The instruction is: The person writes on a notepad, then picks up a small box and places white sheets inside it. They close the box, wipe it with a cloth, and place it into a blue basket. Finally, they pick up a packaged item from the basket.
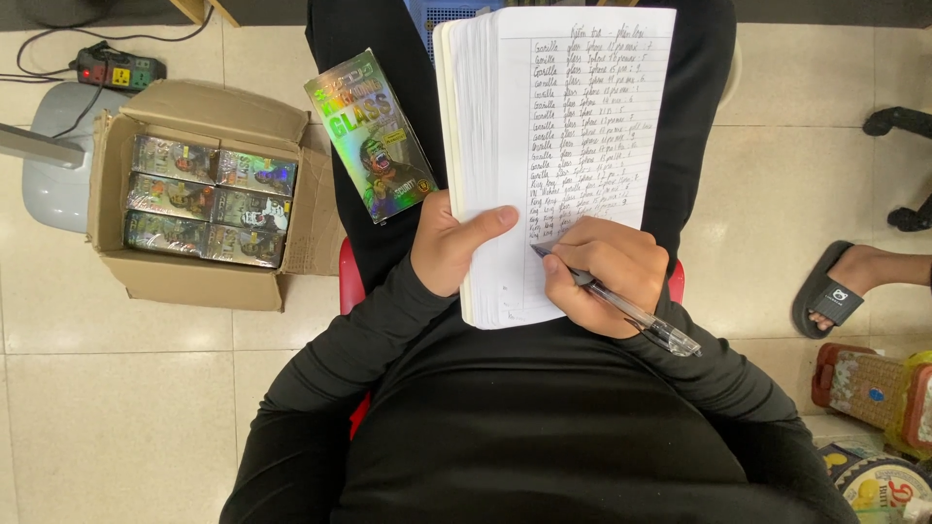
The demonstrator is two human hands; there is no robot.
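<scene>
Glossy cream floor tiles (126, 408) surrounded the lap. The left hand (449, 247) gripped a thick lined notebook (563, 116), fingers closed on its edge; the right hand (602, 277) pinched a clear plastic pen (621, 306) against the page. A shiny flat box (374, 136) lay beside it.

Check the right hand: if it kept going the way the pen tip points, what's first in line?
The right hand aims its pen up-left; the tip already sits on the notebook page, and the left hand's thumb looks next.
</scene>
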